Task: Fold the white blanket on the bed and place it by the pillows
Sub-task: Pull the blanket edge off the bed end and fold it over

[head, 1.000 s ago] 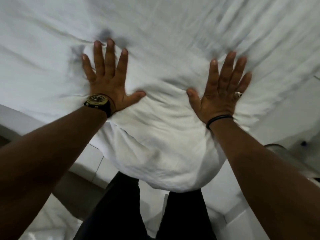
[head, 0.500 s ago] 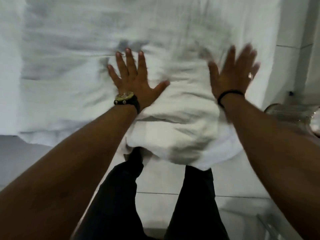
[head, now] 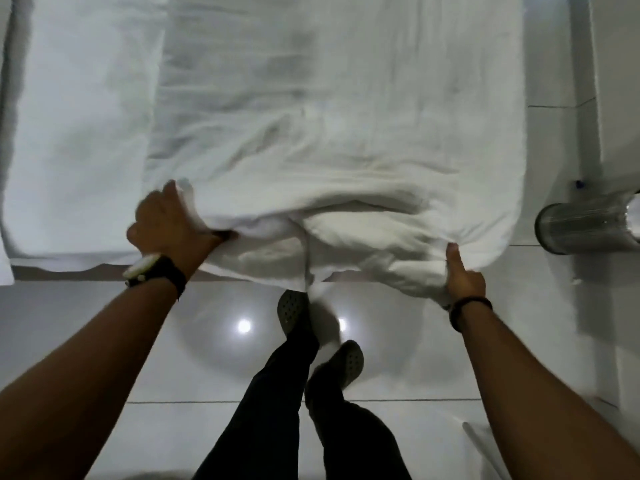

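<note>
The white blanket (head: 332, 140) lies in folded layers across the bed (head: 76, 140), its near edge hanging over the bed's side. My left hand (head: 169, 226), with a watch on the wrist, grips the blanket's near left edge, fingers tucked under the layers. My right hand (head: 462, 275), with a black band on the wrist, clasps the near right corner, thumb up on top. No pillows are in view.
A glossy white tiled floor (head: 214, 344) runs along the bed's side. My dark-trousered legs and shoes (head: 311, 341) stand by the bed. A metal mesh bin (head: 585, 223) is on the floor at the right, beside white furniture (head: 620, 98).
Both hands were flat and spread on the blanket, pressing it down. They have pulled back to its near edge and closed on it. I have stepped back; the view now looks straight down.
</note>
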